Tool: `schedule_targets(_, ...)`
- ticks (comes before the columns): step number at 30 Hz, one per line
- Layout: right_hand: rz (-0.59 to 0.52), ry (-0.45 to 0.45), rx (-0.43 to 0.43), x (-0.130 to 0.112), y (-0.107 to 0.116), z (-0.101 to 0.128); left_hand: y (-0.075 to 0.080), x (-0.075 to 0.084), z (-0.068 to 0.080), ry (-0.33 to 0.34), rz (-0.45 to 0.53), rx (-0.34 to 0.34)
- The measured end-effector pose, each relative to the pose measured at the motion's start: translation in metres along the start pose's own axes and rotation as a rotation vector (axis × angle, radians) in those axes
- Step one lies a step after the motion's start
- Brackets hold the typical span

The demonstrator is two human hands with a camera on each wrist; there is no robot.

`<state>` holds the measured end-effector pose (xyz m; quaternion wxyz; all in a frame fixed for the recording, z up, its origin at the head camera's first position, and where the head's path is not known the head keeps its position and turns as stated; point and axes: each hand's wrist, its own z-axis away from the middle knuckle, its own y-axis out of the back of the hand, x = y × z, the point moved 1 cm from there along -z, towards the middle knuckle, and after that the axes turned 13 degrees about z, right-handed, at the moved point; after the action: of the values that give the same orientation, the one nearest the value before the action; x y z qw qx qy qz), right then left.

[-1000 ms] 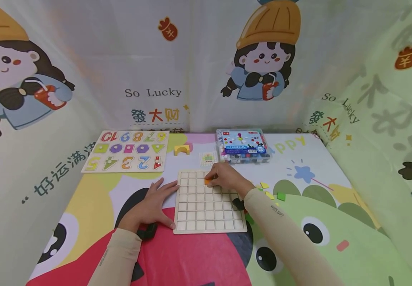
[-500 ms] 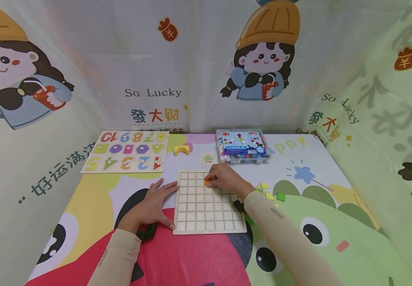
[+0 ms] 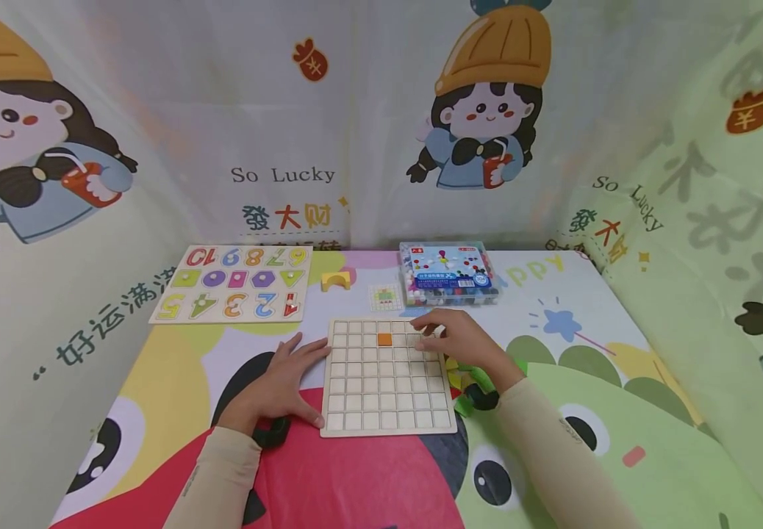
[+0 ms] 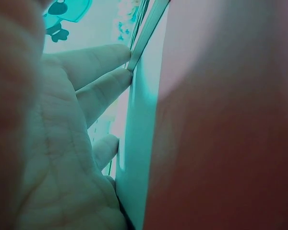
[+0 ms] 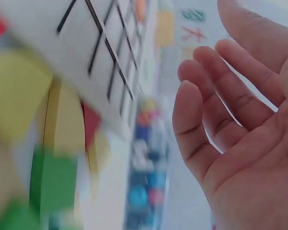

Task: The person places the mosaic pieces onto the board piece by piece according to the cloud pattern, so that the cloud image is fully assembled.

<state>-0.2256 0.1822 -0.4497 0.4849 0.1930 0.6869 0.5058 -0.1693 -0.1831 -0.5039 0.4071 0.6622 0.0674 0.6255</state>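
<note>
A pale wooden grid board (image 3: 386,411) lies on the cartoon mat in front of me. One orange square tile (image 3: 384,339) sits in a cell of its second row. My left hand (image 3: 287,378) lies flat on the mat, fingers straight, touching the board's left edge (image 4: 134,62). My right hand (image 3: 456,339) hovers over the board's right side with relaxed fingers (image 5: 206,120) and holds nothing. Loose green and yellow tiles (image 3: 467,382) lie just right of the board, partly hidden by that hand.
A number and shape puzzle board (image 3: 236,283) lies at the back left. A yellow arch block (image 3: 336,280), a small card (image 3: 384,296) and a clear box of coloured beads (image 3: 450,273) stand behind the grid board. Printed cloth walls close in three sides.
My right hand let go of the orange tile, which now sits in its cell, and moved right toward the board's edge. The left hand stayed put.
</note>
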Motion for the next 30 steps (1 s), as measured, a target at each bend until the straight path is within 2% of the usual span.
schedule_targets(5,0.005,-0.064,0.121,0.017,0.015,0.042,-0.002,-0.003,0.000,0.003,-0.007,-0.011)
schedule_targets(9,-0.006,-0.145,0.201,0.030,0.021,0.067,-0.002,-0.004,0.000,0.001,0.002,-0.011)
schedule_targets(14,0.014,-0.229,0.242,0.044,0.024,0.080,-0.002,-0.004,0.000,-0.011,-0.013,-0.015)
schedule_targets(17,0.073,-0.233,0.264,0.055,0.025,0.080,-0.001,-0.003,0.000,-0.003,-0.026,-0.010)
schedule_targets(21,0.145,-0.247,0.252,0.070,0.024,0.078,0.001,-0.002,0.001,0.018,-0.027,0.001)
schedule_targets(30,0.252,-0.255,0.116,0.087,0.012,0.070,0.001,0.002,0.000,0.004,-0.015,-0.011)
